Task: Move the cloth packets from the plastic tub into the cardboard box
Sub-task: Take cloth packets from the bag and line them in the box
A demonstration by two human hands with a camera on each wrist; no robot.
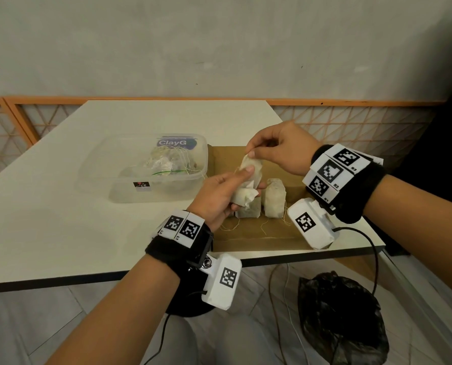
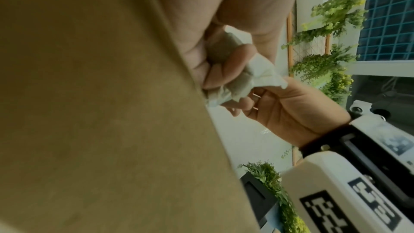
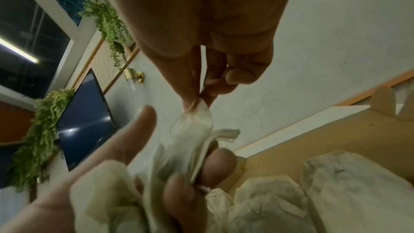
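Observation:
A clear plastic tub (image 1: 140, 169) on the white table holds several cloth packets (image 1: 161, 164) with loose strings. To its right lies the open cardboard box (image 1: 259, 235), where two packets (image 1: 273, 198) stand upright. Above the box, my left hand (image 1: 248, 180) grips a bunch of crumpled packets (image 1: 243, 196). My right hand (image 1: 249, 153) pinches the top corner of one of them, a packet (image 1: 252, 165). The right wrist view shows that pinch (image 3: 197, 102) on the thin cloth (image 3: 192, 125). In the left wrist view my left fingers (image 2: 224, 70) curl around the bunch (image 2: 257, 70), beside the box wall (image 2: 100, 112).
The table's front edge (image 1: 88, 280) runs just below my left wrist. A black plastic bag (image 1: 343, 317) sits on the floor under the right side, with cables hanging near it. A wall with an orange lattice panel stands behind the table.

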